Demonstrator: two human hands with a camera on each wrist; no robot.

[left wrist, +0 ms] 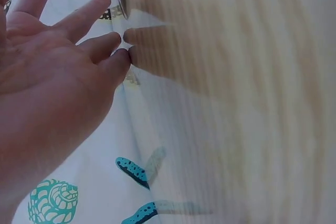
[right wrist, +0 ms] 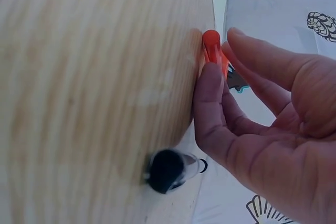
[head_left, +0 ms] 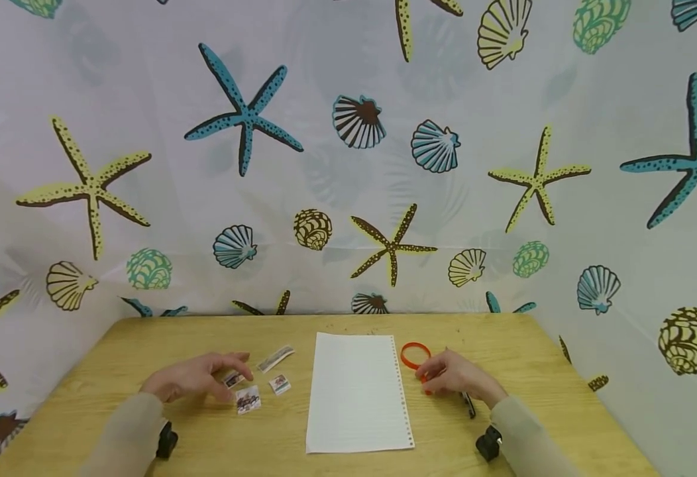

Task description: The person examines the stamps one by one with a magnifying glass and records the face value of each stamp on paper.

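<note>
My right hand is at the handle of a red-rimmed magnifying glass, its fingertips curled about that handle. The right wrist view shows the red handle end between thumb and fingers, beside the tabletop. On the left, my other hand hovers palm down over small printed paper cutouts, fingers spread and loosely bent. One cutout is partly hidden beneath it, and another cutout lies just beside its fingertips. In the left wrist view the left hand holds nothing.
A lined sheet of paper lies between the hands. A small square cutout and a narrow strip lie left of it. A black pen sits under the right wrist. A shell-patterned curtain hangs behind the wooden table.
</note>
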